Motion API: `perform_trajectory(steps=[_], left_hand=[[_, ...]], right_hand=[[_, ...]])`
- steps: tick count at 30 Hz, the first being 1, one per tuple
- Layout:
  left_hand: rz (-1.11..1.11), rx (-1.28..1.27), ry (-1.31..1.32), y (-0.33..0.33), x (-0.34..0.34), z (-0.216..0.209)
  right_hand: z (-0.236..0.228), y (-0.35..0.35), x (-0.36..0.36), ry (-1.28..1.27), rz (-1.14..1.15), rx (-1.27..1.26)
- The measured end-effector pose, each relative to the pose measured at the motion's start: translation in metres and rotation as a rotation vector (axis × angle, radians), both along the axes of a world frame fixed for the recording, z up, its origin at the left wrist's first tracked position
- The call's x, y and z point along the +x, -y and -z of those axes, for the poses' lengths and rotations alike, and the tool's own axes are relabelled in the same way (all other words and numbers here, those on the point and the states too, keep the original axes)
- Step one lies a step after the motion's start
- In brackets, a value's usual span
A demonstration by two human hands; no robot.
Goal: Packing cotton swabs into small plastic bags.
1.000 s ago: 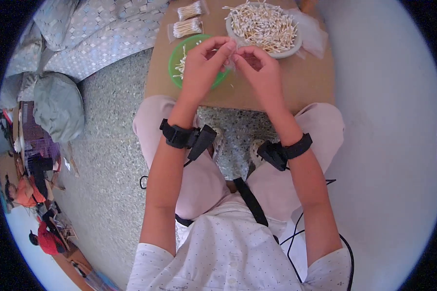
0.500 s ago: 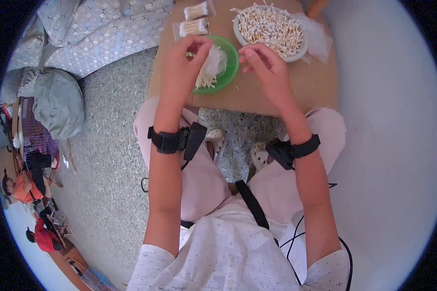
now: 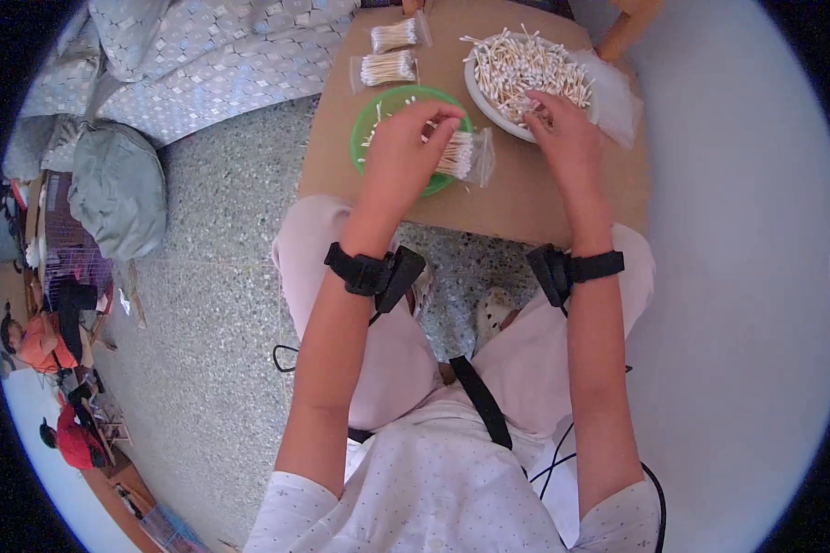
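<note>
Floor (image 3: pixel 221 276) with grey speckles spreads out at 9 o'clock, and patterned cloth (image 3: pixel 221 69) lies near 11 o'clock. Brown worktop (image 3: pixel 516 189) sits at 12 o'clock, with one end near the knees. On it, a white bowl (image 3: pixel 475 95) stands at 1 o'clock, and a green bowl (image 3: pixel 358 138) stands at 9 o'clock. The left hand (image 3: pixel 406 152) is over the green bowl, with its thumb and first finger very close together; I cannot tell if they pinch anything. The right hand (image 3: pixel 567 138) is at the white bowl's 5 o'clock side. Its fingers are bent with a narrow gap, and the tips are over the swabs; I cannot tell if it has one. Thin clear bags (image 3: pixel 622 111) lie beside the white bowl, near its 4 o'clock. A bag of swabs (image 3: pixel 458 155) is just beside the left hand, at the green bowl's 3 o'clock. Two more full bags (image 3: pixel 387 67) lie at the worktop's 10 o'clock. Loose swabs (image 3: pixel 526 69) make a big heap in the white bowl.
</note>
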State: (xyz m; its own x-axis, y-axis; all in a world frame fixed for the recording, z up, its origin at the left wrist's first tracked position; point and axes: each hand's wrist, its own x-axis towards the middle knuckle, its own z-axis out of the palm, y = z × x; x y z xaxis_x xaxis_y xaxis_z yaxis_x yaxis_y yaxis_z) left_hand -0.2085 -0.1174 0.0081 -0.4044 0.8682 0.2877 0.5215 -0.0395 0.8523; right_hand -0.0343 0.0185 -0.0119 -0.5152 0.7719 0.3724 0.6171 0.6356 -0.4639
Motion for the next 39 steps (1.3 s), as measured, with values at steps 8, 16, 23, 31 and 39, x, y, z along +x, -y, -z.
perform_trajectory(steps=[8, 16, 23, 31, 39], left_hand=[[-0.128, 0.048, 0.038, -0.004, -0.002, -0.006], [0.030, 0.179, 0.071, -0.010, 0.023, -0.006], [0.135, 0.004, 0.001, -0.008, 0.024, -0.004], [0.044, 0.133, 0.308, -0.009, 0.009, -0.017], [-0.097, 0.116, 0.028, -0.007, 0.016, -0.017]], right_hand=[[-0.004, 0.003, -0.006, -0.192, 0.040, -0.002], [-0.035, 0.033, -0.009, -0.708, -0.085, -0.423], [-0.032, 0.049, -0.019, -0.912, -0.304, -0.737], [-0.030, 0.042, -0.013, -0.826, -0.273, -0.823], [-0.007, 0.060, -0.013, -0.634, -0.348, -0.836]])
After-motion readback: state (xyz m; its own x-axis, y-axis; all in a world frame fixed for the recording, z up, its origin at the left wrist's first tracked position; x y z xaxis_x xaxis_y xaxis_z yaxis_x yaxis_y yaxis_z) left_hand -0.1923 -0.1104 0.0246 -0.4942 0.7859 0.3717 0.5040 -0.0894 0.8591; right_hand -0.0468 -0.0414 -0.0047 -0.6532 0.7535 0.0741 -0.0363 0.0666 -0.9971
